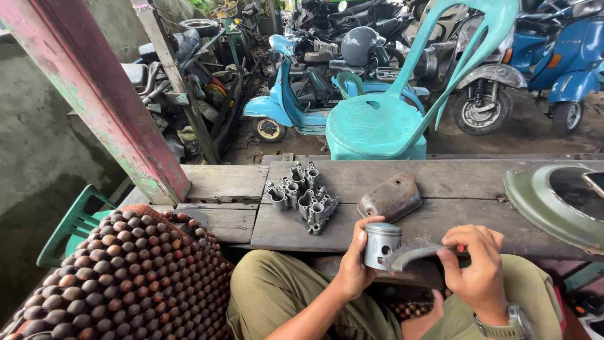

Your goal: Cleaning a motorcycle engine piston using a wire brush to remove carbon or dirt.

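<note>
My left hand (353, 259) grips a grey metal piston (380, 244), held upright over my lap at the front edge of the wooden bench (440, 182). My right hand (477, 271) holds a wire brush (412, 252) by its handle, and the bristles rest against the piston's side. On the bench just behind lie a cluster of grey metal castings (304, 196) and a rusty brown metal cover (390, 197).
A green metal panel (547, 201) lies at the bench's right end. A wooden-bead seat mat (126, 283) is at my left. A red and green post (104, 94) leans up from the bench. Beyond stand a teal plastic chair (384, 123) and several parked scooters (289, 101).
</note>
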